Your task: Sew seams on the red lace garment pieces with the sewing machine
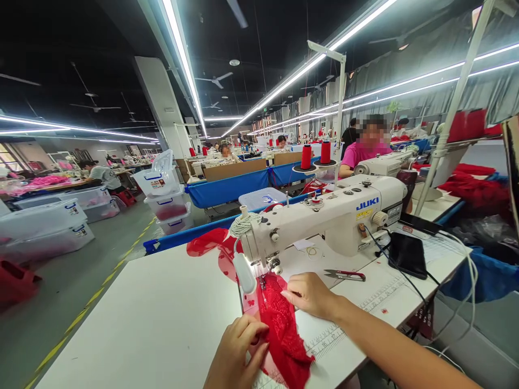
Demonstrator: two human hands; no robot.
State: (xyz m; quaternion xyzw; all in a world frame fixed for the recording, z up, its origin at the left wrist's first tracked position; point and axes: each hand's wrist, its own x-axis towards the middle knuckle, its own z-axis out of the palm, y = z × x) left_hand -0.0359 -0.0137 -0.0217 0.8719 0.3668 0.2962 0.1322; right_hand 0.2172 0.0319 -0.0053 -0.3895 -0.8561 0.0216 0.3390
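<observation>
A strip of red lace fabric (279, 319) runs toward me from under the presser foot (263, 282) of a white JUKI sewing machine (312, 216). My left hand (239, 351) pinches the fabric's left edge near the front, thumb and fingers closed. On the other side, close to the needle area, my right hand (310, 294) has its fingertips closed on the right edge. Sheer red fabric (211, 243) spreads behind the machine head and off the back of the white table (162, 319). The needle tip is too small to make out.
Red-handled thread snips (344, 275) lie right of my right hand. A black phone-like device (407, 254) with cables rests by the machine's right end. Red thread cones (306, 157) stand behind. A co-worker in pink (357, 154) sits beyond. Stacked plastic bins (162, 197) stand across the aisle.
</observation>
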